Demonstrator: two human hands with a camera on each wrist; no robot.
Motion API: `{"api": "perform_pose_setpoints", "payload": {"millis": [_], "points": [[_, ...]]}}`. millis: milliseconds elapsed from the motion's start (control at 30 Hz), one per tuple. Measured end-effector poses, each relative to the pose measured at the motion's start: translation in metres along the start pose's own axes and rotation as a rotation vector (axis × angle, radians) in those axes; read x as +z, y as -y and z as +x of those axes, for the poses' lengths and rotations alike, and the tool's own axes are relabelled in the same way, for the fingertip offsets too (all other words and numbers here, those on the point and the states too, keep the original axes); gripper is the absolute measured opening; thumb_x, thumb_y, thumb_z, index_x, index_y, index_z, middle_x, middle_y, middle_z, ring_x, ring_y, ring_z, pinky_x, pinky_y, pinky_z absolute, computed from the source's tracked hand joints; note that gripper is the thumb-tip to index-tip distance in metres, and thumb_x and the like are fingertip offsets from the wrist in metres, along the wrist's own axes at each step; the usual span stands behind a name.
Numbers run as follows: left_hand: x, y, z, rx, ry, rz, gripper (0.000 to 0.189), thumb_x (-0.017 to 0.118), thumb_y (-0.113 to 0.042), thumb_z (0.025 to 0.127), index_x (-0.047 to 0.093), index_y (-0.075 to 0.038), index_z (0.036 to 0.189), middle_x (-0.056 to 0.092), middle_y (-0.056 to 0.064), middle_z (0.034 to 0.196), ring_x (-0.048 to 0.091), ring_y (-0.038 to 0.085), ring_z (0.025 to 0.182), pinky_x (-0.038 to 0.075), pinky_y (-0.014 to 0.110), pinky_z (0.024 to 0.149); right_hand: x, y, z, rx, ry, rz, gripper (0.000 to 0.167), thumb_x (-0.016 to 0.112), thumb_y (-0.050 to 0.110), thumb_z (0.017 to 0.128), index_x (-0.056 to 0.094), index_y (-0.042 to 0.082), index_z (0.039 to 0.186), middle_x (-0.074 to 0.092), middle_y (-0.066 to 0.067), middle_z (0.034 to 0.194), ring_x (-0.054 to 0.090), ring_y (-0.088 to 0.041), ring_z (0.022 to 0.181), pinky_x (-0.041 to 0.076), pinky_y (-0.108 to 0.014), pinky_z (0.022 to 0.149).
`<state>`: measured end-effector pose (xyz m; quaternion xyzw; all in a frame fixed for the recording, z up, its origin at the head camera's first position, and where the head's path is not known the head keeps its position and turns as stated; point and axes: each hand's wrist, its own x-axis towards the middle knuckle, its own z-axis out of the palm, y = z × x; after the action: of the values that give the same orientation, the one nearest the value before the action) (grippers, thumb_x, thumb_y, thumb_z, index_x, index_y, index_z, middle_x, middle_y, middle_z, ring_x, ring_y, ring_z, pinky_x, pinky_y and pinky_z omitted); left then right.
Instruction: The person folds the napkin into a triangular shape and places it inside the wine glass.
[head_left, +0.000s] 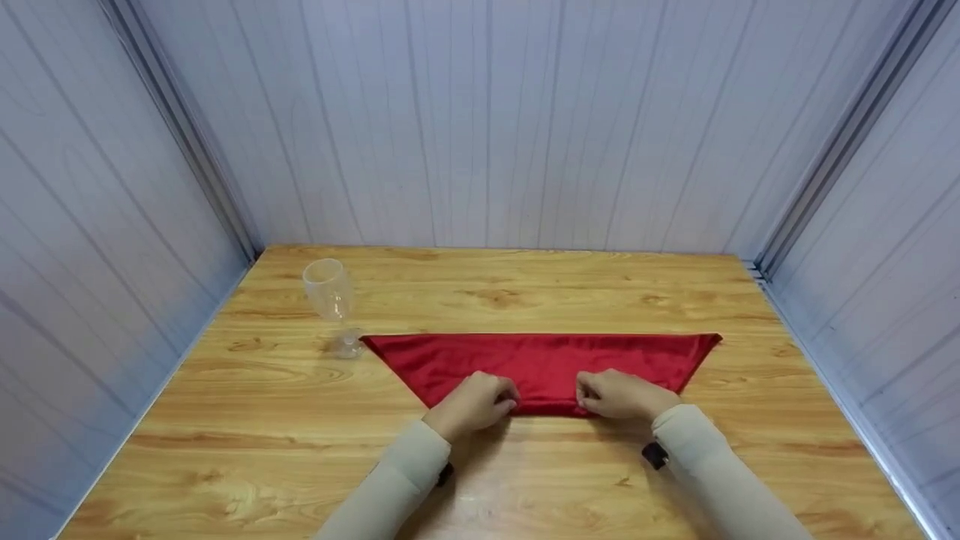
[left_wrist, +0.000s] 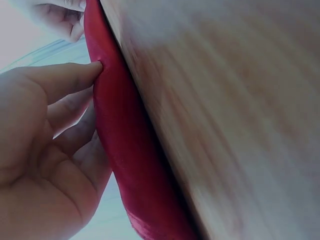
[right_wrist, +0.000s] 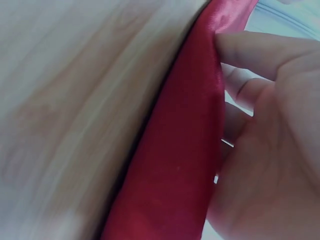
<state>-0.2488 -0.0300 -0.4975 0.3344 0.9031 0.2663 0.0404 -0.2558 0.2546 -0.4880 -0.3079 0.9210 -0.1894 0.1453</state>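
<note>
A shiny red cloth [head_left: 544,360] lies on the table, folded into a trapezoid with its long edge at the back and a thick folded edge at the front. On the left part of that front edge, my left hand [head_left: 474,401] pinches the fold. My right hand [head_left: 621,394] pinches the same edge further right, a short gap away. The left wrist view shows the left thumb [left_wrist: 75,77] pressing the rolled cloth [left_wrist: 125,130], with curled fingers against it. Likewise, the right thumb [right_wrist: 245,50] touches the fold [right_wrist: 180,125] in the right wrist view; the fingertips are partly hidden.
A clear stemmed glass [head_left: 330,296] stands upright just beyond the cloth's left corner. Pale panel walls [head_left: 487,127] enclose the wooden table [head_left: 247,420] at the back and both sides.
</note>
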Motion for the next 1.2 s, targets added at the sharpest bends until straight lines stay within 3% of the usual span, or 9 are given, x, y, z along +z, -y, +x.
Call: {"api": "perform_pose_setpoints", "payload": {"millis": [167, 333, 667, 767, 933, 1200], "points": [[-0.002, 0.006, 0.003, -0.077, 0.049, -0.058, 0.005, 0.067, -0.012, 0.097, 0.07, -0.009, 0.096, 0.066, -0.003, 0.082, 0.057, 0.008, 0.073, 0.05, 0.026, 0.07, 0.003, -0.003, -0.001, 0.015, 0.007, 0.04, 0.01, 0.056, 0.012, 0.101, 0.058, 0.019, 0.094, 0.058, 0.012, 0.079, 0.05, -0.006, 0.072, 0.045, -0.031, 0.071], [-0.006, 0.009, 0.011, -0.168, 0.101, -0.06, 0.009, 0.067, -0.016, 0.097, 0.062, -0.014, 0.09, 0.056, -0.006, 0.074, 0.049, 0.009, 0.069, 0.044, 0.028, 0.066, 0.004, -0.004, -0.001, 0.032, 0.012, 0.053, 0.009, 0.056, 0.015, 0.102, 0.058, 0.02, 0.095, 0.058, 0.012, 0.081, 0.051, -0.008, 0.074, 0.044, -0.032, 0.073], [-0.005, 0.004, 0.016, -0.221, 0.114, -0.041, 0.012, 0.069, -0.014, 0.093, 0.059, -0.016, 0.085, 0.056, -0.006, 0.074, 0.05, 0.01, 0.073, 0.044, 0.028, 0.07, 0.007, -0.005, -0.003, 0.016, -0.031, 0.031, 0.008, 0.056, 0.016, 0.102, 0.055, 0.02, 0.095, 0.056, 0.012, 0.08, 0.051, -0.008, 0.073, 0.044, -0.032, 0.071], [-0.003, 0.004, 0.015, -0.2, 0.091, -0.015, 0.013, 0.07, -0.013, 0.092, 0.06, -0.016, 0.084, 0.056, -0.006, 0.073, 0.052, 0.011, 0.075, 0.045, 0.028, 0.071, 0.008, -0.004, -0.004, 0.013, -0.048, 0.026, 0.009, 0.055, 0.015, 0.102, 0.053, 0.02, 0.095, 0.055, 0.011, 0.079, 0.05, -0.008, 0.071, 0.044, -0.032, 0.069], [-0.001, 0.003, 0.014, -0.103, 0.01, 0.06, 0.011, 0.075, -0.01, 0.088, 0.067, -0.014, 0.08, 0.057, -0.006, 0.074, 0.054, 0.013, 0.08, 0.047, 0.029, 0.074, 0.01, -0.004, -0.005, -0.004, -0.084, 0.022, 0.009, 0.056, 0.009, 0.098, 0.055, 0.018, 0.094, 0.052, 0.009, 0.08, 0.048, -0.009, 0.072, 0.043, -0.031, 0.068], [0.003, 0.001, 0.012, -0.005, -0.083, 0.14, 0.008, 0.078, -0.004, 0.083, 0.078, -0.012, 0.078, 0.07, -0.005, 0.077, 0.064, 0.011, 0.077, 0.052, 0.025, 0.071, 0.01, -0.006, -0.008, -0.121, -0.2, -0.049, 0.011, 0.066, 0.002, 0.089, 0.071, 0.013, 0.09, 0.064, 0.003, 0.09, 0.057, -0.012, 0.085, 0.051, -0.033, 0.075]]}}
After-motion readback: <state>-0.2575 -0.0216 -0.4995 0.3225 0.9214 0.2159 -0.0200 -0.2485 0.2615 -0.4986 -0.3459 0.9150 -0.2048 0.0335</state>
